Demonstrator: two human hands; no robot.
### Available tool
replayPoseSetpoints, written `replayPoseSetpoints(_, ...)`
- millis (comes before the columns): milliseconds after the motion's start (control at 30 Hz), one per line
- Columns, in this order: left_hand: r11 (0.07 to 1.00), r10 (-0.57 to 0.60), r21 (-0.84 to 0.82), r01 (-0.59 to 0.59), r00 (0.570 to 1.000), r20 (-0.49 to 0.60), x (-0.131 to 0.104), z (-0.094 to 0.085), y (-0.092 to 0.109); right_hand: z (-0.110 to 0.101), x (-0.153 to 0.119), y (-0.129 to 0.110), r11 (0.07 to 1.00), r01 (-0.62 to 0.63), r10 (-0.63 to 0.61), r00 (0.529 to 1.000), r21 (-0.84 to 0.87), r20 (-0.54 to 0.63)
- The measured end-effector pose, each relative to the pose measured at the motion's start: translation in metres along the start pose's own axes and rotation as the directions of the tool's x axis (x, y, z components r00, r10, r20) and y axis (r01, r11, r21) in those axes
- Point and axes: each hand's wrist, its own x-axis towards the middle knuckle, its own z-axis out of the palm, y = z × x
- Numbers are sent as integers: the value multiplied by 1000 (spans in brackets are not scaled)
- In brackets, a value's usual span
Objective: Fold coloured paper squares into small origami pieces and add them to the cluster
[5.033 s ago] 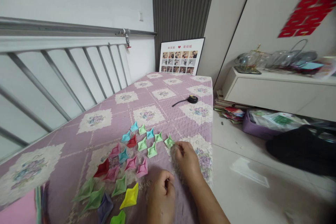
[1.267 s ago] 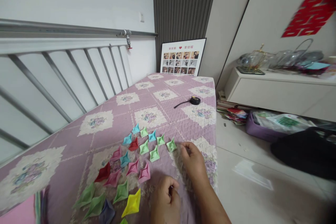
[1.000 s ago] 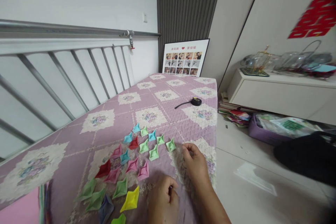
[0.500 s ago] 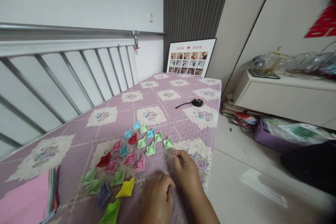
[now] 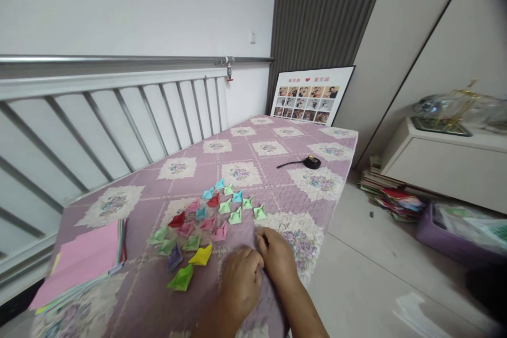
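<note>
My left hand (image 5: 242, 277) rests low over the tablecloth, its fingers curled in. Beside it on the right, my right hand (image 5: 276, 254) is closed as well, thumb and forefinger bent together; the two hands touch or nearly touch. Whatever they hold, if anything, is hidden. Small folded paper boats lie to the left and beyond: a yellow one (image 5: 201, 255), a bright green one (image 5: 181, 278), a purple one (image 5: 174, 257), a red one (image 5: 177, 219), and several pink, blue and pale green ones. A pale green boat (image 5: 260, 212) is just beyond my right hand.
A stack of coloured paper (image 5: 85, 256) lies at the table's left. A black tape measure (image 5: 312, 162) lies farther back on the purple floral cloth (image 5: 273, 174). A photo board (image 5: 312, 96) leans behind. On the right are a white cabinet (image 5: 455, 166) and a purple bin (image 5: 447, 235).
The view has turned left, so the scene sits farther right and more of the paper stack shows. My hands have come closer together. The boats look unmoved.
</note>
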Motion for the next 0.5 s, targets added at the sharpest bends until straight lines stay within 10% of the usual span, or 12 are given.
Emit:
replayPoseSetpoints(233, 998, 50, 25, -50, 999, 2, -18, -15, 11, -6, -1, -7, 999, 27, -26, 999, -41, 32)
replayPoseSetpoints(500, 994, 92, -70, -82, 985, 148, -98, -25, 1, -13, -51, -48, 973, -84, 108, 989, -217, 103)
